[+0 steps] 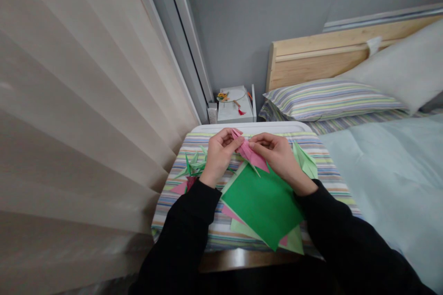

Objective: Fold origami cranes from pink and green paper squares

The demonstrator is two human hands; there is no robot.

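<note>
From where I stand, closest in are two black sleeves (342, 226), reaching over a small table (252, 127) covered with a striped cloth (330, 170). Between them lies a square sheet of dark green paper (263, 207), set askew on top of pale green (295, 239) and pink sheets whose corners poke out. Just past it, above the sheet's far corner, is a pink origami piece (254, 158), pointed and partly folded. The left hand (221, 152) has its thumb and fingers closed on its upper left part; the right hand (277, 150) pinches its right side between thumb and fingertips. Near the left wrist sit green origami pieces (196, 166) with sharp points, beside a dark red folded piece (190, 182) and a pink triangular one (179, 188). A light green folded paper (306, 161) rests beyond the right wrist. A pale curtain (86, 124) hangs to the left.
</note>
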